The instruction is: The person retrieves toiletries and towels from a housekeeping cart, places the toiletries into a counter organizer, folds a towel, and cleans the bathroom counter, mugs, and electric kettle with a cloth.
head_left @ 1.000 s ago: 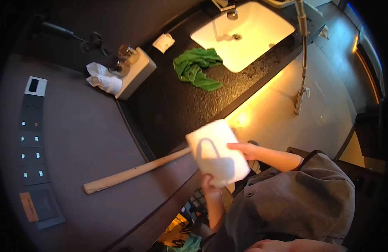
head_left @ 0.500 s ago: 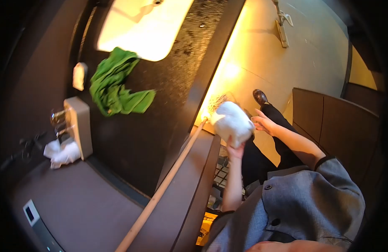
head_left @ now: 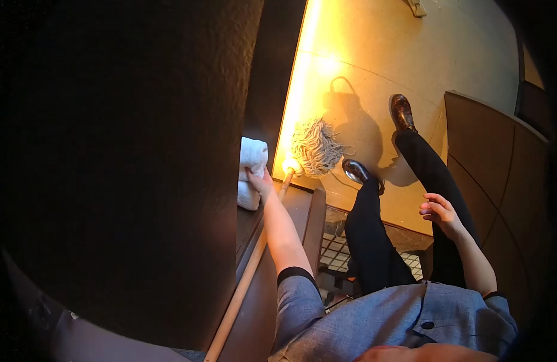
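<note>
My left hand (head_left: pixel 263 183) is closed around a folded white towel (head_left: pixel 253 152), with the thumb side and wrist showing. The towel's left part is cut off from sight behind the edge of a large dark panel or counter (head_left: pixel 128 169). Just right of the towel, the wooden handle of a mop (head_left: pixel 247 279) slants past my left forearm. My right hand (head_left: pixel 440 215) hangs in front of my right leg, its fingers loosely bent and apart, holding nothing.
The mop's stringy head (head_left: pixel 317 149) rests on the brightly lit floor beside my shoe (head_left: pixel 354 171). A brown panel (head_left: pixel 501 175) stands on the right. Between my legs and the mop handle lies a dark grid (head_left: pixel 336 253).
My left hand has carried the white towel left, to the dark edge. My right hand has come away from near it. The view has dropped; sink and green cloth are out of sight.
</note>
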{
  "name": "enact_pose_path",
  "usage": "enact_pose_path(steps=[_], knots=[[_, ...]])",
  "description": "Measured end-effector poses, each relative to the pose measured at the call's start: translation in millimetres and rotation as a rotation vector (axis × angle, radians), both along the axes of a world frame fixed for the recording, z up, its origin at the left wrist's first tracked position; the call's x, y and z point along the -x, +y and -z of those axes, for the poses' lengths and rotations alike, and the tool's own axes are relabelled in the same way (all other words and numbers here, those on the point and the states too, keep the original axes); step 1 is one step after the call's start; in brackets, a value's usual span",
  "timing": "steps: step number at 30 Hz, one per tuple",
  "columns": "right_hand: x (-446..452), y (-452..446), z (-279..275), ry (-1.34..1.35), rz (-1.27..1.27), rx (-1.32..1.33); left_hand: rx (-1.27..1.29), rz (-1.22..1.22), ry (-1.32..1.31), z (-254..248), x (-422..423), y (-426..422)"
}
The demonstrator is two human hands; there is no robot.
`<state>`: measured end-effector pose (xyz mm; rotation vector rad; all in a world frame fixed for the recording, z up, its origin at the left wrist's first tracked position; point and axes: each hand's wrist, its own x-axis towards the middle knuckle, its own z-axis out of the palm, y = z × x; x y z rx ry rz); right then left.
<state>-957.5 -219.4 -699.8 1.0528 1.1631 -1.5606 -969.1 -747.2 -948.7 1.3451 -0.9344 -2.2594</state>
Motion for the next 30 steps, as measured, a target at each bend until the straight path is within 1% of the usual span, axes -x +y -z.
enact_pose_path(steps=[2,3,4,6,7,8,9,10,11,12,13,14,15,16,17,18,19,21,23,24,25,27,29,30], knots=[[-3,1,-1,-0.013,0.005,0.016,-0.012,-0.120,-0.035,-1,-2,3],[-6,2,0,-0.021,0.003,0.010,0.064,-0.240,-0.229,-19,7,23],[-7,2,1,-0.017,0.002,0.004,0.000,-0.380,-0.402,-32,13,38],[-11,5,4,-0.043,0.016,-0.010,-0.382,-0.339,-0.728,-59,12,70],[-13,6,8,-0.047,0.017,-0.009,-0.430,-0.250,-0.573,-74,8,90],[-18,9,16,-0.027,0.019,-0.011,-0.527,-0.078,-0.432,-68,-9,103],[-17,8,17,0.038,-0.028,-0.043,-0.371,0.245,-0.406,-108,-8,139],[-10,5,17,0.103,-0.119,-0.090,-0.065,0.725,-0.429,-184,10,166],[-2,4,15,0.165,-0.204,-0.140,0.295,0.869,-0.203,-235,11,190],[6,2,13,0.326,-0.364,-0.186,0.739,1.038,-0.078,-296,23,202],[22,2,6,0.488,-0.520,-0.240,1.011,1.166,-0.052,-391,51,208],[46,-4,-18,0.573,-0.569,-0.238,1.164,1.124,0.052,-460,65,204],[70,-3,-29,0.652,-0.654,-0.227,1.693,1.012,0.271,-517,95,191],[90,-3,-37,0.732,-0.675,-0.230,1.919,0.715,0.338,-558,116,170],[109,0,-44,0.805,-0.694,-0.240,2.015,0.544,0.118,-582,128,137],[134,1,-61,0.857,-0.753,-0.284,2.217,0.298,-0.132,-603,149,105],[157,0,-78,0.941,-0.676,-0.298,2.214,0.173,-0.405,-611,169,71],[212,4,-121,0.961,-0.594,-0.220,2.058,0.205,-1.076,-602,199,27],[261,9,-146,1.247,-0.534,-0.317,1.741,0.360,-0.582,-561,194,-25],[286,9,-176,1.265,-0.526,-0.380,1.765,0.327,-0.649,-561,190,-14],[307,5,-207,1.277,-0.522,-0.444,1.853,0.278,-0.596,-553,180,-10],[347,-2,-234,1.500,-0.274,-0.411,1.925,0.249,-0.539,-552,163,19],[389,-19,-286,1.636,-0.341,-0.513,2.006,0.265,-0.463,-556,150,61],[410,-34,-303,1.750,-0.304,-0.561,2.013,0.283,-0.452,-563,146,84]])
